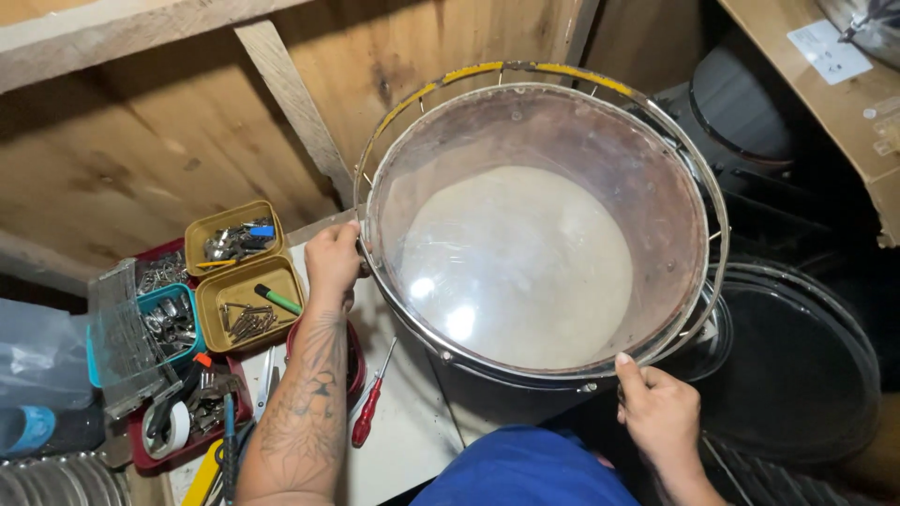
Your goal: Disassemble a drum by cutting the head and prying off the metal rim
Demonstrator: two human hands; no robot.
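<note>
Head view showed me a drum (525, 272) tipped toward the camera, its clear skin facing up and its metal hoop (487, 361) running round the edge. My left hand (333, 262) was closed on the hoop at the drum's left side, fingers curled over the rim. My right hand (661, 412) held the near right edge, thumb pressed on the hoop; the fingers went under the shell, so I could not tell how tightly they gripped. The drum rested over a white table (412, 422), centre and right in the scene, with wooden boards behind it.

Left of the drum, a red screwdriver (372, 398) lay on the table just beside my left forearm. Farther left sat two yellow trays (246, 272) of small metal parts, a green marker (278, 300) lying in the nearer one. A teal tray (169, 323) of hardware stood left of those, partly covered by a clear plastic lid (122, 337). A dark round drum head (797, 375) lay to the right.
</note>
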